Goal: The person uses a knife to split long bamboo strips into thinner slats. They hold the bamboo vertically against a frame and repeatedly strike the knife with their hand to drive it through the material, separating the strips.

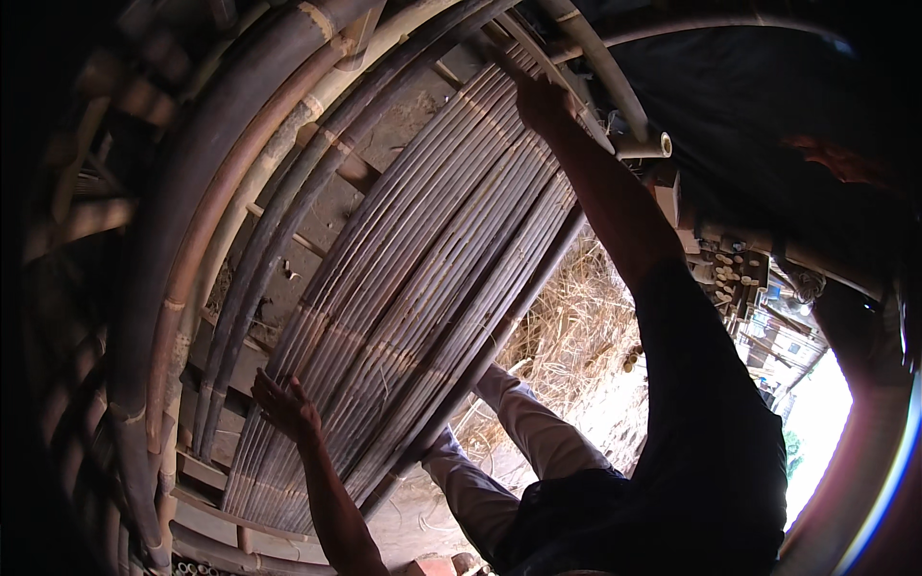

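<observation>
A panel of many narrow brown bamboo strips (413, 278), laid side by side, slants across the middle of the view. My left hand (288, 408) rests at the panel's near left edge, fingers apart and holding nothing. At the far right end, my right hand (545, 104) is closed beside the strip ends and a pale bamboo rail. Something dark and narrow reaches up and left from that hand; shadow hides what it is and how the fingers hold it.
Thick curved bamboo poles (216, 182) run along the left. A cut pole end (665, 145) juts out past my right forearm. Dry straw-like shavings (576, 307) cover the ground beside my legs (538, 422). Stacked bamboo pieces (735, 274) lie farther right.
</observation>
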### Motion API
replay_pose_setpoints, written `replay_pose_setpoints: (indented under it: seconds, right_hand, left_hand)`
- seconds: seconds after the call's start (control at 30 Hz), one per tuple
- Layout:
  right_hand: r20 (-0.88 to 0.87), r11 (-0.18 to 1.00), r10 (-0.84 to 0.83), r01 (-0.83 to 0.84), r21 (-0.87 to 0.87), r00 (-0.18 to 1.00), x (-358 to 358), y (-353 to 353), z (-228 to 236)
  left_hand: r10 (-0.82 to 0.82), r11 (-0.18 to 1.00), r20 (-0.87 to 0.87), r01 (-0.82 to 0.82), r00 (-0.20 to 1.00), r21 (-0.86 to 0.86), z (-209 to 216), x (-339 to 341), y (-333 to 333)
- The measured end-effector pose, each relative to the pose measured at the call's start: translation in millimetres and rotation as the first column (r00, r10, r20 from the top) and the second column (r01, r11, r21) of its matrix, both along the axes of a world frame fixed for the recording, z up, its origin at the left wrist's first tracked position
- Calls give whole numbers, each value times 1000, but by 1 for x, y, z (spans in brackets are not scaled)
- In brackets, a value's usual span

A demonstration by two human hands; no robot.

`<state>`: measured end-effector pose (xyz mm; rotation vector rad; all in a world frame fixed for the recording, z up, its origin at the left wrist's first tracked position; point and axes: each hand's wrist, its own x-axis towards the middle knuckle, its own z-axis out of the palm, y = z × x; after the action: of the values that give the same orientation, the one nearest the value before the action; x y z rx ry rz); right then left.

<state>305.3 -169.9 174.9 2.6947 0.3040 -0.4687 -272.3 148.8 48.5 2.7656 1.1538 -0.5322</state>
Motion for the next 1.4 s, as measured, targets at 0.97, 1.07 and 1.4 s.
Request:
replay_pose_setpoints:
  seconds: [0.97,1.07,1.4]
  right_hand:
    - [-535,458,-807,836,-301,250,-661,-319,168]
    - [-502,121,-865,980,-160,25,-669,-292,188]
    - [-964,-331,-109,905,267,244,-550,-194,156]
  left_hand:
    - [697,-293,-447,347,-560,-891,29,73,30]
    - [690,-349,-374,167,-620,-922,69,35,0]
    - [430,897,558,-263,710,-356,238,-238,-60]
